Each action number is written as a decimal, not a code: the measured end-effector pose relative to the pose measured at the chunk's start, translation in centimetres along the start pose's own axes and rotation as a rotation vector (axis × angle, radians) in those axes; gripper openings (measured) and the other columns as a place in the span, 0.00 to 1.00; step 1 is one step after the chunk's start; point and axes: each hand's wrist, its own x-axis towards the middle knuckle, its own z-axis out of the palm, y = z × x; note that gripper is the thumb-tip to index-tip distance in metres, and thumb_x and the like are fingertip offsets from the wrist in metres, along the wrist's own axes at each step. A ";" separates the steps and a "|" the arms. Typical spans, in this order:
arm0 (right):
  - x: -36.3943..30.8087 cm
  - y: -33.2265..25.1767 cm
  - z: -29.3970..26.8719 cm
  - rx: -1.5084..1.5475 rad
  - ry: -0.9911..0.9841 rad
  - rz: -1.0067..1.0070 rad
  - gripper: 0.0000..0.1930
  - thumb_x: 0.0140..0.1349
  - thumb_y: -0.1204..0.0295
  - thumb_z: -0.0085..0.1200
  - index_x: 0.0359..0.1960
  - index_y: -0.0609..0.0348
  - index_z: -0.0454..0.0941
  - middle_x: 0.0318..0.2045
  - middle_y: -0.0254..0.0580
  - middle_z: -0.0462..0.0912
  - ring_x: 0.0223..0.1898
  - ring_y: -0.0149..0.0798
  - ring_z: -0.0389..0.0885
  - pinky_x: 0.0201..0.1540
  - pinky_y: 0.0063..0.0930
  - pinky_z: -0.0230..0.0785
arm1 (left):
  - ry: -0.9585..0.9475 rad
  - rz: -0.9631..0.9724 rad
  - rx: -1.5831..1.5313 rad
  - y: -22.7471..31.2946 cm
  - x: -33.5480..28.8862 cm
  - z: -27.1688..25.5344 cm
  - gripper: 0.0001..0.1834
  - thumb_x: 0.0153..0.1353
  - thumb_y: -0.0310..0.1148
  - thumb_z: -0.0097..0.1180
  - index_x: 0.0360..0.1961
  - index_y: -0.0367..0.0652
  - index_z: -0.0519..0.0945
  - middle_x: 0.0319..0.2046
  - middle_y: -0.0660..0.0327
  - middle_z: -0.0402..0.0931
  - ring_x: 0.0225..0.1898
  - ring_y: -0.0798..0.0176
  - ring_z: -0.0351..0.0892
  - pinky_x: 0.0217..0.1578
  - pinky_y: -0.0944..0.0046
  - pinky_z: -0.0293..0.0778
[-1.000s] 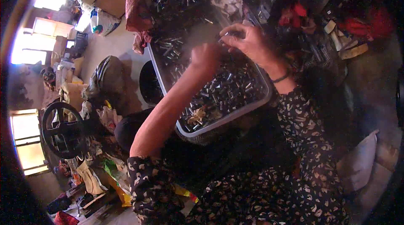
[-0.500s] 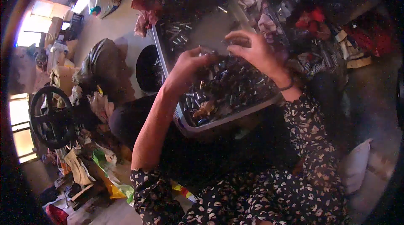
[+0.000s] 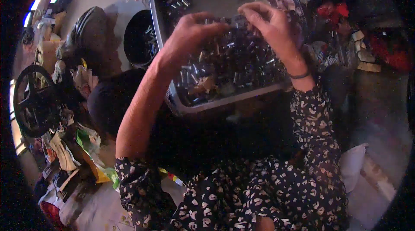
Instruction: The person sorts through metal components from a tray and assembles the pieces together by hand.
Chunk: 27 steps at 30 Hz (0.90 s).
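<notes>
A shallow tray (image 3: pixel 235 102) with a pale rim lies in front of me, strewn with many small metal cylinders (image 3: pixel 188 74) and dark bits. Over its middle, my left hand (image 3: pixel 194 30) stretches toward the right, smeared by motion; whether its fingers grip anything is unclear. Facing it across a small gap is my right hand (image 3: pixel 270 21), with fingers bent and thumb drawn in close to them. What that hand pinches, if anything, is too dark and small to make out. A crumpled brown scrap (image 3: pixel 203 85) rests among the cylinders near the tray's front left corner.
Left of the tray stands a round black bowl (image 3: pixel 140 36) with some metal pieces in it. A black spoked wheel (image 3: pixel 34 100) and heaped bags and scraps fill the far left. Red cloth (image 3: pixel 333 13) and other clutter lie beyond the tray's right side.
The whole view has shifted, so the tray and both hands appear higher up. The left hand's fingers now reach out straighter, and the right hand's thumb and fingers have come closer together.
</notes>
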 end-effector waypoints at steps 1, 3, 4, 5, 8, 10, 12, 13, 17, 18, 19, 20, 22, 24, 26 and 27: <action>0.0 -0.2 0.1 -0.002 0.015 -0.024 0.14 0.54 0.62 0.50 0.34 0.61 0.75 0.23 0.30 0.75 0.22 0.21 0.69 0.25 0.15 0.62 | 0.023 0.060 0.026 -0.2 0.2 0.0 0.14 0.49 0.34 0.53 0.35 0.37 0.75 0.24 0.63 0.75 0.23 0.73 0.71 0.25 0.74 0.67; 0.0 0.0 -0.1 -0.013 0.004 -0.016 0.14 0.54 0.62 0.50 0.34 0.61 0.75 0.23 0.30 0.75 0.22 0.21 0.69 0.25 0.15 0.62 | 0.015 0.097 0.080 -0.4 0.4 0.2 0.13 0.50 0.34 0.53 0.35 0.37 0.75 0.23 0.64 0.75 0.23 0.74 0.71 0.24 0.74 0.67; 0.2 -0.1 0.0 -0.015 -0.002 -0.028 0.14 0.54 0.62 0.50 0.34 0.60 0.75 0.23 0.30 0.75 0.22 0.21 0.69 0.25 0.15 0.62 | 0.015 0.144 0.150 -0.2 0.4 0.1 0.13 0.50 0.34 0.53 0.35 0.37 0.75 0.23 0.64 0.75 0.22 0.74 0.71 0.23 0.75 0.67; 0.2 -0.2 0.2 -0.017 -0.002 -0.010 0.14 0.54 0.62 0.50 0.34 0.60 0.75 0.23 0.30 0.75 0.22 0.21 0.69 0.26 0.15 0.63 | 0.003 0.087 0.125 -0.4 0.4 -0.2 0.13 0.50 0.34 0.52 0.35 0.37 0.75 0.23 0.63 0.75 0.22 0.74 0.71 0.23 0.76 0.67; 0.1 -0.3 -0.1 -0.081 -0.007 -0.031 0.13 0.54 0.62 0.49 0.34 0.60 0.75 0.23 0.31 0.76 0.22 0.21 0.69 0.26 0.16 0.63 | 0.061 0.067 0.163 -0.4 0.5 -0.3 0.14 0.50 0.34 0.53 0.36 0.37 0.75 0.24 0.63 0.75 0.22 0.74 0.71 0.24 0.75 0.67; 0.0 -0.6 0.0 -0.071 0.000 -0.047 0.13 0.54 0.63 0.49 0.33 0.60 0.75 0.23 0.31 0.76 0.23 0.21 0.70 0.27 0.16 0.63 | 0.058 0.078 0.128 -0.5 0.6 -0.2 0.14 0.50 0.34 0.53 0.36 0.37 0.75 0.24 0.64 0.75 0.22 0.74 0.72 0.23 0.75 0.67; -0.1 -0.7 0.1 -0.061 0.003 -0.064 0.13 0.54 0.63 0.49 0.33 0.60 0.75 0.23 0.32 0.76 0.23 0.21 0.70 0.27 0.17 0.62 | 0.057 0.090 0.093 -0.5 0.7 0.0 0.14 0.50 0.34 0.53 0.35 0.37 0.75 0.24 0.64 0.75 0.21 0.74 0.72 0.23 0.76 0.67; -0.1 -0.8 0.2 -0.078 0.009 -0.064 0.12 0.55 0.64 0.49 0.33 0.60 0.75 0.24 0.33 0.76 0.24 0.22 0.70 0.28 0.17 0.62 | 0.051 0.060 0.048 -0.5 0.6 0.0 0.13 0.50 0.34 0.53 0.35 0.38 0.75 0.24 0.64 0.75 0.22 0.74 0.72 0.23 0.76 0.67; -0.2 -1.1 0.2 -0.083 0.005 -0.042 0.12 0.55 0.65 0.48 0.33 0.62 0.75 0.26 0.36 0.77 0.27 0.25 0.72 0.31 0.19 0.63 | 0.039 0.009 -0.079 -0.5 0.8 0.1 0.13 0.50 0.34 0.53 0.35 0.38 0.75 0.25 0.64 0.75 0.23 0.74 0.72 0.24 0.75 0.68; -0.2 -1.1 0.1 -0.079 -0.005 -0.012 0.12 0.55 0.66 0.48 0.33 0.62 0.75 0.27 0.36 0.78 0.27 0.26 0.72 0.32 0.20 0.64 | 0.042 0.012 -0.120 -0.4 0.7 0.1 0.13 0.50 0.34 0.53 0.35 0.38 0.74 0.25 0.63 0.75 0.23 0.74 0.72 0.24 0.75 0.68; -0.1 -0.9 0.2 -0.079 0.006 -0.056 0.12 0.55 0.66 0.47 0.33 0.62 0.75 0.27 0.36 0.78 0.28 0.26 0.72 0.33 0.20 0.64 | 0.036 -0.050 -0.150 0.0 0.5 0.2 0.13 0.50 0.33 0.52 0.36 0.38 0.74 0.26 0.63 0.75 0.23 0.73 0.73 0.24 0.74 0.69; -0.1 -0.9 0.2 -0.080 0.010 -0.061 0.12 0.55 0.66 0.47 0.33 0.62 0.75 0.27 0.36 0.78 0.28 0.26 0.72 0.33 0.20 0.64 | 0.036 -0.044 -0.147 0.0 0.5 0.2 0.13 0.50 0.33 0.52 0.36 0.38 0.74 0.26 0.63 0.75 0.23 0.73 0.73 0.24 0.74 0.69; -0.3 -1.1 0.3 -0.067 0.022 -0.068 0.12 0.55 0.66 0.47 0.32 0.62 0.75 0.25 0.35 0.78 0.26 0.25 0.72 0.30 0.19 0.64 | 0.005 -0.045 -0.264 -0.4 0.6 0.1 0.12 0.49 0.32 0.52 0.35 0.39 0.73 0.26 0.64 0.75 0.24 0.72 0.73 0.24 0.73 0.70; -0.2 -1.3 0.5 -0.060 0.019 -0.048 0.12 0.55 0.66 0.48 0.32 0.62 0.75 0.24 0.35 0.78 0.24 0.24 0.72 0.28 0.19 0.64 | 0.000 -0.064 -0.262 -0.7 0.6 -0.2 0.12 0.49 0.31 0.51 0.35 0.39 0.73 0.26 0.64 0.74 0.23 0.72 0.74 0.24 0.73 0.71; -0.2 -1.1 0.4 -0.059 0.023 -0.023 0.12 0.54 0.66 0.48 0.32 0.62 0.75 0.23 0.34 0.78 0.22 0.24 0.71 0.26 0.19 0.64 | -0.015 -0.085 -0.263 -0.6 0.7 -0.1 0.11 0.49 0.31 0.51 0.35 0.39 0.73 0.25 0.64 0.74 0.23 0.72 0.74 0.25 0.73 0.71; -0.1 -0.8 0.3 -0.072 0.033 -0.052 0.12 0.54 0.65 0.48 0.32 0.62 0.75 0.23 0.33 0.78 0.21 0.23 0.71 0.24 0.18 0.63 | -0.031 -0.071 -0.287 -0.5 0.7 0.0 0.11 0.49 0.31 0.51 0.34 0.39 0.72 0.25 0.64 0.74 0.23 0.72 0.74 0.24 0.74 0.71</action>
